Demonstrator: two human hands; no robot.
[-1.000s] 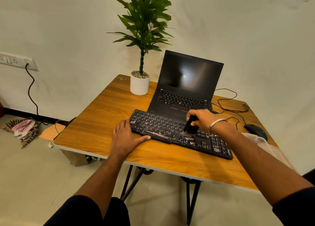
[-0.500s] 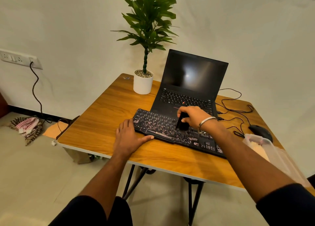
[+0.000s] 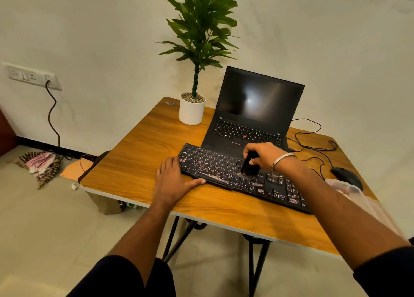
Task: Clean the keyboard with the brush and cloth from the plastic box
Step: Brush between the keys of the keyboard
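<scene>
A plain pale wall (image 3: 336,50) backs a wooden table (image 3: 139,162) with a light edge and black folding legs (image 3: 174,236), standing on a light tiled floor (image 3: 44,229). On the wall at 9 o'clock a socket strip (image 3: 31,76) feeds a black cable (image 3: 53,122) that drops to the floor, where a checked rag (image 3: 41,165) lies crumpled.

At 12 o'clock on the table a leafy plant in a white pot (image 3: 192,110) stands just beside an open black laptop (image 3: 255,108) with a dark screen. Thin black wires (image 3: 313,139) trail at 2 o'clock toward a black mouse (image 3: 346,176). Just in front of the mouse, at 3 o'clock, shows the rim of the clear plastic box (image 3: 349,189), mostly hidden behind the right forearm.

The black keyboard (image 3: 215,164) lies slantwise in front of the laptop, its keys marked with pale smears. The left hand (image 3: 172,180) rests flat, fingers straight, at the keyboard's left end, thumb along its near edge. The right hand (image 3: 262,154), with a metal bangle (image 3: 281,164) at the wrist, curls its fingers round a dark brush (image 3: 249,166), whose lower end touches the keys near the middle of the keyboard. The cloth cannot be made out.
</scene>
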